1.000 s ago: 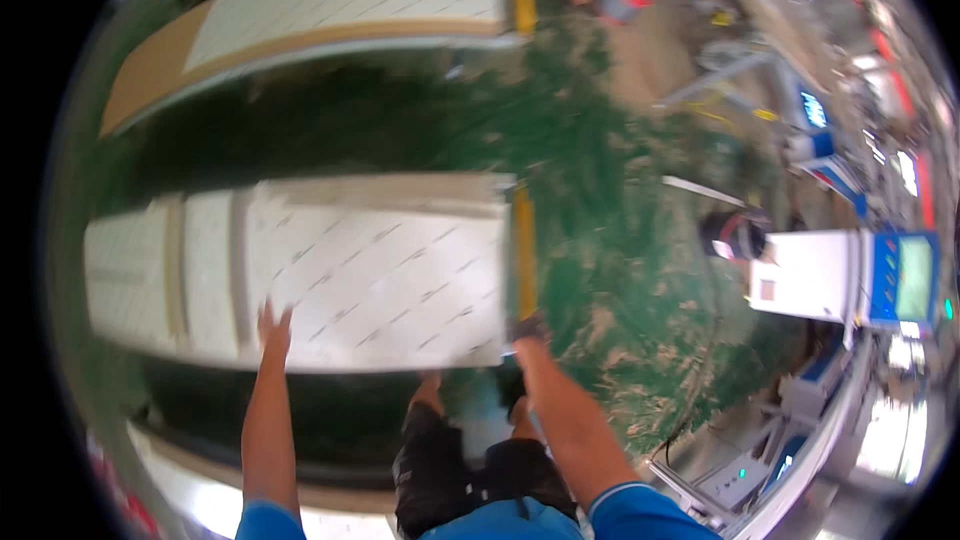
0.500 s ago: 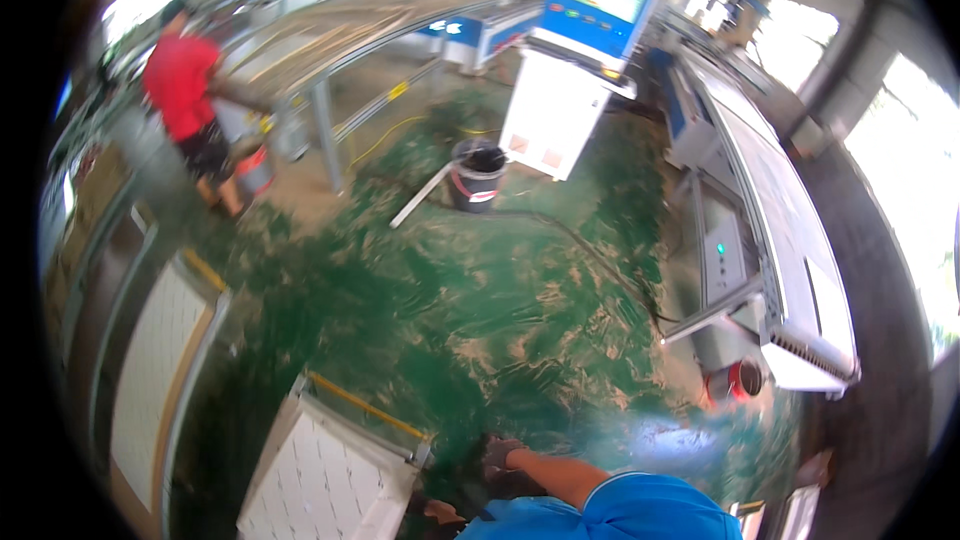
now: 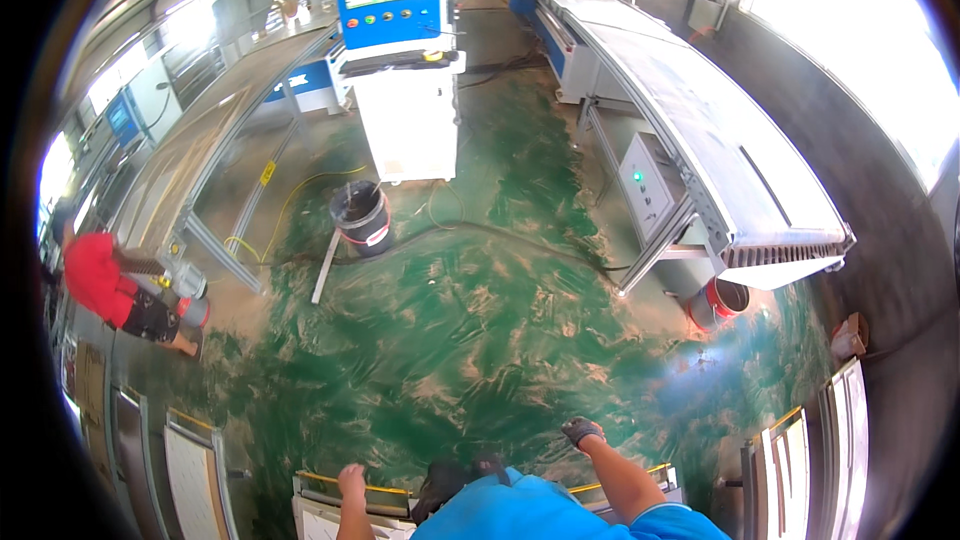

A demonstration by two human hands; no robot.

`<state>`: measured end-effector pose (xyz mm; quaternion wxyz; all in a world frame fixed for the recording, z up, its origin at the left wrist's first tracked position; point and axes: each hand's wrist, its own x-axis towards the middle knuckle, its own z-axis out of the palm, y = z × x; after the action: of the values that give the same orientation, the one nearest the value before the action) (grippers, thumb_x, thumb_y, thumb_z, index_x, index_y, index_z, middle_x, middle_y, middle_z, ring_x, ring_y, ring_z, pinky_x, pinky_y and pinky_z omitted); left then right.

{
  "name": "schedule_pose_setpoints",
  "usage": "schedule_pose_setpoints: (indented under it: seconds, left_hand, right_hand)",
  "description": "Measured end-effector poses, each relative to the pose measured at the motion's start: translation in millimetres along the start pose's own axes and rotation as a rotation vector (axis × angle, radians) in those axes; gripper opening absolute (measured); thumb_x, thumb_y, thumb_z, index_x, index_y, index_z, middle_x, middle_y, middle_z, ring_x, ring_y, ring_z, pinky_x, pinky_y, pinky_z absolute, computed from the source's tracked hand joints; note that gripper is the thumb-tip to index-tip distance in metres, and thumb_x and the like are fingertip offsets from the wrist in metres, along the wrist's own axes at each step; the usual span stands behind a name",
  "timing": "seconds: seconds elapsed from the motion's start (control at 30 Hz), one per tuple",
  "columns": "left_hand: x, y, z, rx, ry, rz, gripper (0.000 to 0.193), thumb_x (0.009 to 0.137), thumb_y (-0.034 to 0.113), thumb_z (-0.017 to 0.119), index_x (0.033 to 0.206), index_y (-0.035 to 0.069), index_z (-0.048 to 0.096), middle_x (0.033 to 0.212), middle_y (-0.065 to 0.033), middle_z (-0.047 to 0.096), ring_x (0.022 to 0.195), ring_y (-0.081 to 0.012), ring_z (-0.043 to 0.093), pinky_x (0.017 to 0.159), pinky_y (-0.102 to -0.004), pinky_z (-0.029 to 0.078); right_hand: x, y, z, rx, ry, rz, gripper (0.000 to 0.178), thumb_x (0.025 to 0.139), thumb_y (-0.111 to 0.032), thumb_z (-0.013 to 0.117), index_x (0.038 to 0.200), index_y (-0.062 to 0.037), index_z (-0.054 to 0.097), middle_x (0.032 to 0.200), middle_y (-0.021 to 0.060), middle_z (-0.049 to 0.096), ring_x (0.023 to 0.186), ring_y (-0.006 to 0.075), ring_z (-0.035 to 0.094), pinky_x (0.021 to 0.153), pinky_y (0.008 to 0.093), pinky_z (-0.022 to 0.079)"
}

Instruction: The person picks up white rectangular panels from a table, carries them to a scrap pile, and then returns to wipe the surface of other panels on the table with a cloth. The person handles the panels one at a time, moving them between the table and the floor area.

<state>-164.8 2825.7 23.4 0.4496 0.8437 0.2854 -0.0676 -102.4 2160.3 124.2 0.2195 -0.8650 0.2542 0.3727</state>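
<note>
My left hand (image 3: 352, 480) is low in the view, left of my dark shoes (image 3: 470, 475). It looks bare, its fingers curled in, and nothing shows in it. Out in front of my body on the right, my right hand (image 3: 583, 430) wears a dark glove that leaves the fingertips bare. Its fingers are loosely curled, with no object visible in them. Both hands hang over the dusty green floor (image 3: 470, 340). Nearest my left hand is a pale stack of panels (image 3: 325, 520) on a frame with a yellow edge strip (image 3: 355, 485).
A white and blue control console (image 3: 410, 120) stands ahead, with a black bucket (image 3: 362, 220) and a pale strip (image 3: 325, 268) before it. A long conveyor table (image 3: 700, 110) runs along the right, a red bucket (image 3: 718, 304) by its end. A person in red (image 3: 100, 280) bends at far left.
My view has swung right, so the console, buckets and the other person sit further left. My left hand has come into view. My right hand has moved away from my shoes.
</note>
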Motion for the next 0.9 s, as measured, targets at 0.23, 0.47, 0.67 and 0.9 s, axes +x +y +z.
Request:
schedule_pose_setpoints:
  seconds: [0.23,0.47,0.67,0.9]
  left_hand:
    - [69,198,146,-0.075,-0.256,-0.091,0.029,0.088,0.016,0.071,0.112,0.0,0.071,0.101,-0.0115,0.073,0.088,-0.0204,0.067,0.077,-0.0334,0.053]
    - [98,305,271,0.185,-0.701,-0.357,0.023,0.088,0.018,0.071,0.105,0.003,0.073,0.087,-0.009,0.071,0.075,-0.0193,0.066,0.067,-0.0341,0.052]
    - [177,454,369,0.559,-0.786,0.246,0.033,0.086,0.02,0.075,0.114,0.003,0.072,0.094,-0.0126,0.075,0.08,-0.0185,0.071,0.073,-0.0353,0.055]
    - [126,715,582,0.274,-0.654,0.668,0.024,0.093,0.012,0.065,0.114,0.002,0.068,0.092,-0.0074,0.072,0.083,-0.014,0.066,0.079,-0.0304,0.053]
  right_hand:
    - [-9,51,-5,0.094,-0.158,0.308,0.058,0.094,-0.055,0.051,0.142,-0.0235,0.059,0.152,0.0091,0.052,0.136,0.0348,0.052,0.112,0.05,0.041]
    - [43,193,71,-0.041,-0.003,0.176,0.061,0.091,-0.061,0.055,0.137,-0.0227,0.064,0.144,0.0107,0.06,0.134,0.0327,0.055,0.108,0.0432,0.045]
    - [12,169,-33,0.701,0.221,0.417,0.063,0.085,-0.058,0.066,0.131,-0.0143,0.067,0.13,0.0136,0.068,0.123,0.0308,0.063,0.099,0.0398,0.052]
    - [65,294,-3,0.491,-0.089,0.371,0.051,0.098,-0.051,0.049,0.135,-0.0203,0.065,0.139,0.01,0.062,0.129,0.0328,0.058,0.107,0.0451,0.047]
